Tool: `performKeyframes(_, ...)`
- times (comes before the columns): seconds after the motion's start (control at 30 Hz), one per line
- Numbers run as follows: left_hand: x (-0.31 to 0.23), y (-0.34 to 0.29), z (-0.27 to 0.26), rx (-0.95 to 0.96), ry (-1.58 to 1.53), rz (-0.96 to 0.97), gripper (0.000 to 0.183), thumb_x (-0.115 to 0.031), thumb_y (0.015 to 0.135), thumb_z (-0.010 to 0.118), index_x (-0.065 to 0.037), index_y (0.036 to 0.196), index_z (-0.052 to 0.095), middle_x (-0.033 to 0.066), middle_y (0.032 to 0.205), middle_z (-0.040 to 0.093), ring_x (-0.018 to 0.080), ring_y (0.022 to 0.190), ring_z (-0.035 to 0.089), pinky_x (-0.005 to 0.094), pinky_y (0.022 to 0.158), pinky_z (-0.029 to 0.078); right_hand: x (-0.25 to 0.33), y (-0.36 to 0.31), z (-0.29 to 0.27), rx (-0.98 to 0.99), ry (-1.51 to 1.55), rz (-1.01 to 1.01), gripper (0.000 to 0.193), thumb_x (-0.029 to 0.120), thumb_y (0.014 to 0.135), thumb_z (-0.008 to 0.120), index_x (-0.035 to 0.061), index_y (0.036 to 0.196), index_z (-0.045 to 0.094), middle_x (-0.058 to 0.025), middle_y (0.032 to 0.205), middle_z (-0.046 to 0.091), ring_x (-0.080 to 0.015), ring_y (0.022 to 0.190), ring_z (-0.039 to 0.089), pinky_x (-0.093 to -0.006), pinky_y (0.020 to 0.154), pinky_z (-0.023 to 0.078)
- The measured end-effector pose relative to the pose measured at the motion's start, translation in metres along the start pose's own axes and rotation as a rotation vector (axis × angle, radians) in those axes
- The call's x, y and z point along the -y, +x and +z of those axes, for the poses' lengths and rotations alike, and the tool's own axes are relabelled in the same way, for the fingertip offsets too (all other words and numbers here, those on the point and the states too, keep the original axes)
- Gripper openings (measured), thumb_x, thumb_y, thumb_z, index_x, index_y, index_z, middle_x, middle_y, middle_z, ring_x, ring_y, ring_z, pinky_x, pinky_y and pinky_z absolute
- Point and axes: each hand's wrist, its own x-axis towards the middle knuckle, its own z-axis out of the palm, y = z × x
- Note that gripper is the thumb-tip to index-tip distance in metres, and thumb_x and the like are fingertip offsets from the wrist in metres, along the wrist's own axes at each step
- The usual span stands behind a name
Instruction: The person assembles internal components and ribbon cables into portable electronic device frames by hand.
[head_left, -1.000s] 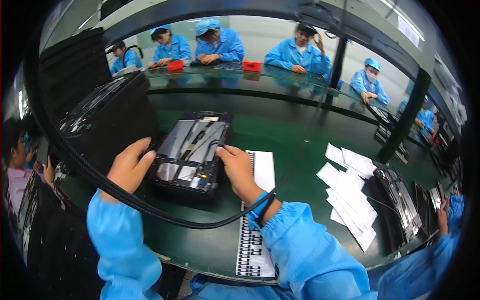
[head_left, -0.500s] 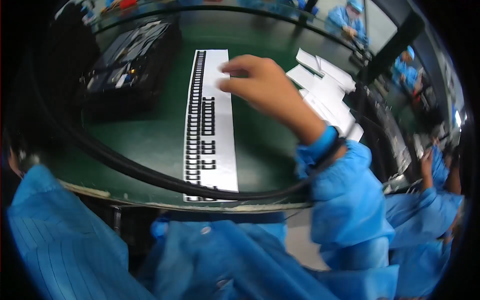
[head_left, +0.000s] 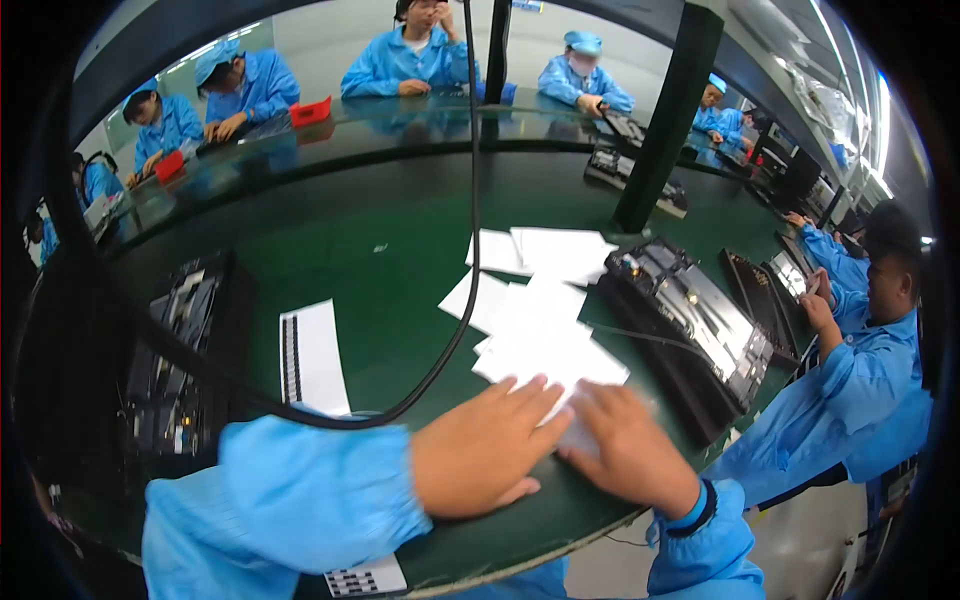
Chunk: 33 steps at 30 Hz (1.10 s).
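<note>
Currently, the left hand point(head_left: 490, 445) is palm down at the near end of a loose pile of white papers point(head_left: 545, 310), its fingers stretched out and slightly apart. Close beside it, the right hand point(head_left: 630, 440) slants in from the other side, fingers extended but blurred; whether it grips anything cannot be told. The papers overlap unevenly on the green surface point(head_left: 380, 210), ahead of both hands. To their left lies a white strip with black marks point(head_left: 315, 355), partly covered by the left sleeve point(head_left: 320, 480). Black-framed devices flank this area, one at far left point(head_left: 185, 340), another at right point(head_left: 695, 320). A black cable point(head_left: 474, 170) hangs across the view.
</note>
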Motion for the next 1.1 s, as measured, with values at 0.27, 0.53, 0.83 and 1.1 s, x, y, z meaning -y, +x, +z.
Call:
performKeyframes(0.27, 0.046, 0.019, 0.039, 0.106, 0.111, -0.117, 0.076, -0.056, 0.078, 0.045, 0.001, 0.127, 0.034, 0.0282, 0.132, 0.027, 0.0427, 0.123, 0.025, 0.0575, 0.094, 0.025, -0.070, 0.123, -0.030, -0.053, -0.139, 0.010, 0.020, -0.001, 0.065, 0.054, -0.0042, 0.085, 0.057, -0.0201, 0.088, 0.054, -0.0344, 0.086, 0.052, -0.0392, 0.077, 0.044)
performKeyframes(0.53, 0.046, 0.013, 0.036, 0.127, 0.078, -0.171, 0.074, -0.058, 0.079, 0.043, 0.000, 0.125, 0.038, 0.0279, 0.131, 0.029, 0.0426, 0.122, 0.027, 0.0597, 0.092, 0.025, -0.140, 0.231, -0.022, 0.619, -0.190, 0.451, 0.086, 0.010, 0.050, 0.079, 0.0038, 0.126, 0.039, -0.0148, 0.127, 0.040, -0.0315, 0.110, 0.045, -0.0328, 0.092, 0.040)
performKeyframes(0.83, 0.046, 0.013, 0.036, 0.106, 0.100, -0.161, 0.074, -0.058, 0.079, 0.042, 0.000, 0.125, 0.038, 0.0291, 0.130, 0.029, 0.0442, 0.122, 0.027, 0.0608, 0.091, 0.025, -0.150, 0.224, -0.016, 0.601, -0.100, 0.391, 0.085, 0.013, 0.046, 0.080, 0.0031, 0.122, 0.043, -0.0164, 0.113, 0.052, -0.0320, 0.096, 0.054, -0.0329, 0.087, 0.044)
performKeyframes(1.1, 0.043, 0.014, 0.035, 0.176, 0.136, -0.188, 0.075, -0.060, 0.079, 0.040, -0.002, 0.126, 0.038, 0.0288, 0.131, 0.029, 0.0443, 0.122, 0.028, 0.0586, 0.093, 0.026, -0.148, 0.221, -0.020, 0.557, 0.040, 0.361, 0.053, 0.016, 0.049, 0.076, 0.0006, 0.097, 0.063, -0.0161, 0.089, 0.063, -0.0300, 0.080, 0.060, -0.0314, 0.076, 0.046)
